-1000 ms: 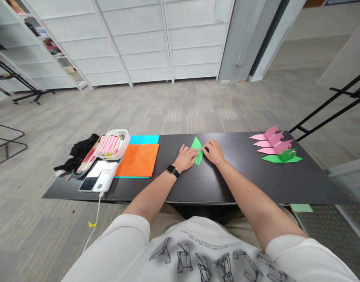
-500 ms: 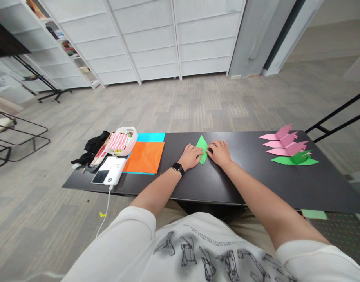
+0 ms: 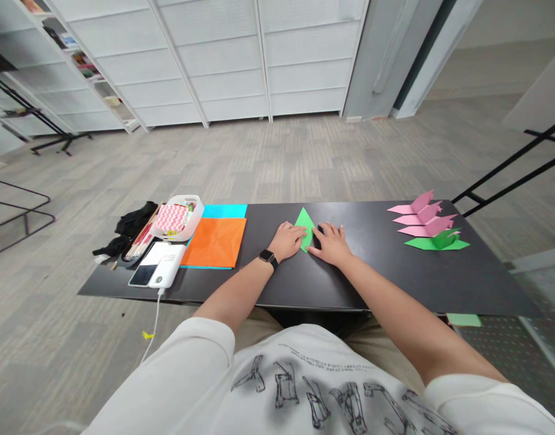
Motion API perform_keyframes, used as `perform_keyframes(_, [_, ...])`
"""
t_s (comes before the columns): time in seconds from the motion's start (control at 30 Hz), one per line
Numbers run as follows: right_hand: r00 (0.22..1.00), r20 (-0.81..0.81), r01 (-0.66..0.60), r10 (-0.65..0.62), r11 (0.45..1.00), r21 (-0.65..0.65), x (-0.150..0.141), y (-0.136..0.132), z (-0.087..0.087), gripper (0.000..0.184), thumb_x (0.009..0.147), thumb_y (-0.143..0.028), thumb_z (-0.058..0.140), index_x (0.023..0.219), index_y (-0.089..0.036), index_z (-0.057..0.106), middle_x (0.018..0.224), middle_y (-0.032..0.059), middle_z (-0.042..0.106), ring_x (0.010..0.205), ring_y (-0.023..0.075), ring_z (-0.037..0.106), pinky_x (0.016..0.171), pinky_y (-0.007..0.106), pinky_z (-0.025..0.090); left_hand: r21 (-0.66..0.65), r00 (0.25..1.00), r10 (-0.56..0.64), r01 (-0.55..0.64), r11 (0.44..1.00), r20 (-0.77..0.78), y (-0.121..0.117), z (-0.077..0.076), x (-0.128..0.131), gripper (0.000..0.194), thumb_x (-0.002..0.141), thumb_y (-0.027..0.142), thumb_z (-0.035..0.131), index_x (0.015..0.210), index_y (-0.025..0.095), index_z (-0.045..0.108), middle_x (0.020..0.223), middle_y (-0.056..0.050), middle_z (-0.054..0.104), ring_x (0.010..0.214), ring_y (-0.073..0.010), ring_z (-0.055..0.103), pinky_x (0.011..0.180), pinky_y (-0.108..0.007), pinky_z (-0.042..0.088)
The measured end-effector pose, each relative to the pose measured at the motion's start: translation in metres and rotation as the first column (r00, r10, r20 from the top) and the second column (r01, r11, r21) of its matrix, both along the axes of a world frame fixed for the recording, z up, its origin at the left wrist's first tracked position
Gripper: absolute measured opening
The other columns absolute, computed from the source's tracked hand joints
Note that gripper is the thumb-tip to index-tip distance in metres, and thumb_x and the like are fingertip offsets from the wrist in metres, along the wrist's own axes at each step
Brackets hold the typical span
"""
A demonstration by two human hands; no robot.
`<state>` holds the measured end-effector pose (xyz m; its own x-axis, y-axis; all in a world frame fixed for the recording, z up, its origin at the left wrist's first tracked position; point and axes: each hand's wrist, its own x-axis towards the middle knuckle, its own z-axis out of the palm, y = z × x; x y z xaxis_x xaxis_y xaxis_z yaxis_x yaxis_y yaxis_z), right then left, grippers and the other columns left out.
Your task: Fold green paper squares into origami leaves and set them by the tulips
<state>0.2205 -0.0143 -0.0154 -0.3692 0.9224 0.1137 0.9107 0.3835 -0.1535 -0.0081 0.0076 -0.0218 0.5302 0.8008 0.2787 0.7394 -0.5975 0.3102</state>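
A folded green origami paper (image 3: 305, 220), shaped like a narrow diamond, lies flat on the dark table (image 3: 377, 281) in front of me. My left hand (image 3: 288, 241) rests at its left side, fingers stretched out and tips on the paper. At the right edge, my right hand (image 3: 330, 243) lies with fingers spread and the thumb touching the lower part of the paper. Neither hand grips anything. The finer folds are too small to make out.
Pink paper cranes (image 3: 424, 226) and a green paper crane (image 3: 442, 240) stand at the right. To the left lie orange paper sheets (image 3: 216, 243) over blue ones, a white basket (image 3: 196, 211), a phone (image 3: 144, 272) and a white power bank (image 3: 167, 269) with a cable.
My right hand has opened out, its thumb moving down towards the paper's lower end. The left hand stays on the paper. The whole view has shifted slightly.
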Motion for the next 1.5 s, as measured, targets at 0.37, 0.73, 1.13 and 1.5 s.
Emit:
perform_keyframes(0.37, [0.974, -0.198, -0.09, 0.112, 0.989, 0.117, 0.002, -0.01, -0.011, 0.058, 0.103, -0.049, 0.054, 0.157, -0.026, 0.056, 0.161, 0.0123, 0.056, 0.154, 0.0377, 0.041, 0.129, 0.068, 0.022, 0.007, 1.0, -0.018, 0.018, 1.0, 0.022, -0.001, -0.002, 0.0, 0.036, 0.104, 0.022, 0.051, 0.127, 0.031, 0.076, 0.145, 0.0, 0.071, 0.112, -0.0256, 0.061, 0.113, -0.049, 0.045])
perform_keyframes(0.73, [0.964, -0.222, -0.123, 0.143, 0.987, 0.101, -0.001, -0.01, -0.018, 0.041, 0.104, -0.032, 0.052, 0.14, -0.028, 0.072, 0.149, 0.0056, 0.068, 0.141, 0.0331, 0.054, 0.127, 0.062, 0.031, -0.014, 0.881, 0.334, -0.35, 0.937, 0.336, 0.002, 0.001, -0.014, 0.045, 0.087, 0.0, 0.049, 0.118, 0.022, 0.074, 0.13, -0.009, 0.072, 0.128, -0.0258, 0.062, 0.116, -0.046, 0.047])
perform_keyframes(1.13, [0.967, -0.248, -0.027, 0.054, 0.994, 0.11, -0.002, -0.01, -0.017, 0.042, 0.102, -0.033, 0.054, 0.139, -0.027, 0.073, 0.147, 0.0066, 0.069, 0.139, 0.035, 0.053, 0.125, 0.061, 0.031, -0.077, 0.93, 0.258, -0.247, 0.966, 0.26, 0.004, -0.002, -0.017, 0.042, 0.084, 0.005, 0.057, 0.112, 0.028, 0.08, 0.124, -0.001, 0.078, 0.119, -0.0246, 0.066, 0.116, -0.045, 0.048])
perform_keyframes(1.5, [0.941, -0.321, -0.069, 0.109, 0.988, 0.135, 0.003, -0.01, -0.015, 0.036, 0.101, -0.027, 0.054, 0.127, -0.027, 0.08, 0.135, 0.0061, 0.076, 0.128, 0.0299, 0.06, 0.116, 0.052, 0.043, -0.092, 0.931, 0.178, -0.156, 0.983, 0.319, 0.002, 0.005, -0.017, 0.027, 0.096, 0.015, 0.06, 0.115, 0.026, 0.076, 0.122, -0.004, 0.078, 0.118, -0.0233, 0.069, 0.112, -0.043, 0.051])
